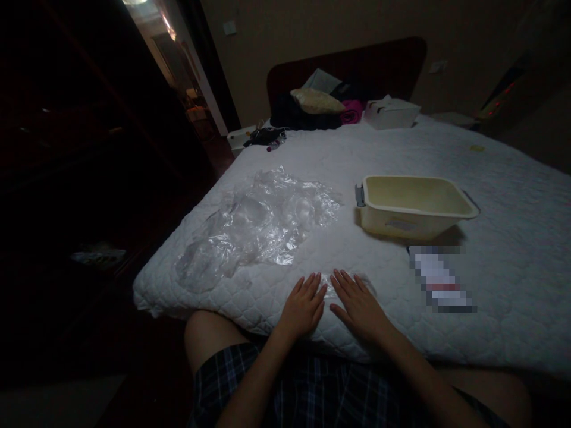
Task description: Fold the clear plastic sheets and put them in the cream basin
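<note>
Both my hands lie flat near the front edge of the bed, side by side with a small gap between them. My left hand [304, 304] has its fingers stretched out on the quilted cover. My right hand [357, 302] is spread over a small piece of clear plastic [329, 289], which shows between the hands and past the right fingers; the rest is hidden. The left fingertips are close to its edge, and I cannot tell if they touch it. Beyond my left hand, a large heap of crumpled clear plastic bags [267, 214] covers the left part of the bed.
A cream plastic basin [401, 224] with grey handles stands right of centre. Nearer lies a phone-like item [439, 279], its face blurred out. A white box [392, 114], a pillow [316, 101] and dark clothes are by the headboard [388, 62]. The white quilted bed [513, 255] ends at my lap.
</note>
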A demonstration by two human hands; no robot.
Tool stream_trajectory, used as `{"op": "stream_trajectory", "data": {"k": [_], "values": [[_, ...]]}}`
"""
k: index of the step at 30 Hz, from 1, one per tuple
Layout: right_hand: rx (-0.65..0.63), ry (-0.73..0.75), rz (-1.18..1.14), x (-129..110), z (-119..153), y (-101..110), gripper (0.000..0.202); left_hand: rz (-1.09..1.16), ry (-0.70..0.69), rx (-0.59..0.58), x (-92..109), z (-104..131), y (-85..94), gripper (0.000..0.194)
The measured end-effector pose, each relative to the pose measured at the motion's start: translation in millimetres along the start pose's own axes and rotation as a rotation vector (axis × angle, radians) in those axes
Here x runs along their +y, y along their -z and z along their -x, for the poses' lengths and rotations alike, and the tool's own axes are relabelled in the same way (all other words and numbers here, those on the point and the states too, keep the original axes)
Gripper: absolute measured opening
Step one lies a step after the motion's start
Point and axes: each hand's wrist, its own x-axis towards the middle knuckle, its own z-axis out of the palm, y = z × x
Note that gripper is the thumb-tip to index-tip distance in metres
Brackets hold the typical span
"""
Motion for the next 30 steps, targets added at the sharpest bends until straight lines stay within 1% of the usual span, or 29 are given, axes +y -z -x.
{"op": "stream_trajectory", "data": {"k": [7,11,13,15,17,20,22,24,27,30], "values": [[-0.012,0.042,-0.034,8,3,6,0.058,0.015,-0.011,-0.02,0,0,2.6,0.042],[-0.01,0.0,-0.083,11,1,15,0.053,0.007,-0.013,-0.02,0,-1,2.5,0.043],[0.027,-0.048,-0.08,5,-4,22,0.049,0.0,-0.013,-0.015,0,-1,1.2,0.044],[0.072,-0.049,-0.059,-6,-11,29,0.046,-0.007,-0.011,-0.015,0,0,-1.0,0.044],[0.079,0.03,-0.053,-18,-18,31,0.045,-0.009,-0.012,-0.023,-1,1,-3.5,0.045],[0.035,0.122,-0.054,-27,-22,24,0.053,-0.008,-0.011,-0.03,-2,1,-5.4,0.045],[-0.002,0.132,-0.047,-22,-20,17,0.058,-0.01,-0.009,-0.029,-3,1,-4.6,0.044],[-0.038,0.149,-0.047,-11,-15,12,0.059,-0.012,-0.016,-0.03,-2,1,-2.4,0.045],[-0.064,0.161,-0.042,9,-5,14,0.056,-0.01,-0.023,-0.031,-1,0,1.0,0.045],[-0.078,0.146,-0.024,24,5,19,0.056,-0.009,-0.033,-0.04,0,-1,2.4,0.043]]}}
